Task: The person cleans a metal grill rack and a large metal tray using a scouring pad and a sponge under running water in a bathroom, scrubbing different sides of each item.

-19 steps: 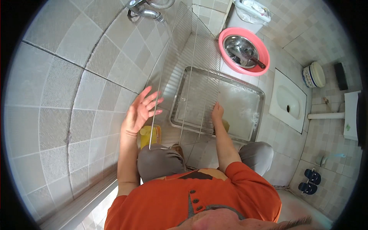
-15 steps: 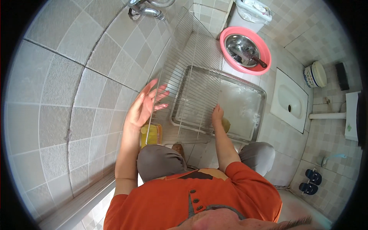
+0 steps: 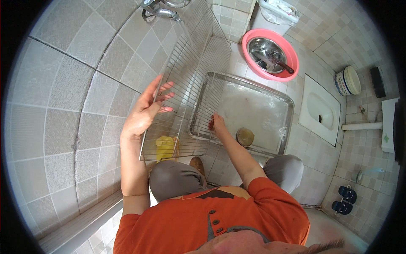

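Note:
A large metal wire rack point(image 3: 186, 80) stands tilted up on its edge between the tiled wall and a shallow metal tray point(image 3: 287, 106) on the floor. My left hand point(image 3: 146, 112) lies flat against the rack's left side with fingers spread. My right hand point(image 3: 216, 123) grips the rack's lower right edge at the tray's near rim. Inside the wet tray lies a round brown scouring pad point(image 3: 245, 136). A yellow sponge point(image 3: 165, 147) shows through the rack's wires near my left knee.
A pink basin point(image 3: 292, 63) holding a steel bowl and a brush stands beyond the tray. A squat toilet pan point(image 3: 319, 111) is to the right, a tap point(image 3: 163, 10) on the wall above. Dark sandals point(image 3: 344, 199) lie at lower right.
The rack has been lifted off the tray and tipped up toward the wall. My left hand moved up and left with it. The brown pad in the tray is now uncovered.

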Demonstrator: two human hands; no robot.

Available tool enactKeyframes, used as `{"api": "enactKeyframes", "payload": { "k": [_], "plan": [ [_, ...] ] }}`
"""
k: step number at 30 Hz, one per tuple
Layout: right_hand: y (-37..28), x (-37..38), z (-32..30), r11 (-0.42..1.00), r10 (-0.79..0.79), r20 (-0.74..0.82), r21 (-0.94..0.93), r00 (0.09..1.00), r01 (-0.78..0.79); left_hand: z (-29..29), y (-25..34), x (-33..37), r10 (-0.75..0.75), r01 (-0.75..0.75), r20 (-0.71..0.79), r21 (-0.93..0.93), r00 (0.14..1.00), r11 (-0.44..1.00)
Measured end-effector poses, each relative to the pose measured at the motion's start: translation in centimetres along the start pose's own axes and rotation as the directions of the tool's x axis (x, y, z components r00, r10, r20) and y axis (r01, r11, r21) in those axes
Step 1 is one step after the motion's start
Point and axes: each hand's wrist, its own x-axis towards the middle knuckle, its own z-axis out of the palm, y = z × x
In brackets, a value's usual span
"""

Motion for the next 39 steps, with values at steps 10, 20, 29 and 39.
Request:
{"api": "enactKeyframes", "payload": {
  "k": [10, 20, 29, 39],
  "plan": [
    [-2.1, -0.8, 2.4, 0.974, 0.189, 0.190, 0.092, 0.963, -0.209, 0.5, 1.2, -2.0, 0.041, -0.041, 0.007, 0.062, 0.999, 0.997],
    [-9.8, -1.4, -3.9, 0.952, -0.232, -0.265, 0.138, 0.936, 0.275, 0.3, 0.9, -0.1, 0.123, -0.123, -0.011, -0.012, 0.992, 0.992],
    [-16.0, -3.7, -18.2, 0.739, -0.673, -0.637, -0.607, 0.376, 0.292, -0.1, -12.8, 8.7, -0.274, 0.258, -0.060, -0.189, 0.960, 0.947],
    [-26.1, -7.4, -29.9, 0.415, -0.888, -0.355, -0.892, 0.294, 0.178, 4.3, -17.1, 13.7, -0.587, 0.644, 0.312, -0.124, 0.747, 0.755]
  ]
}}
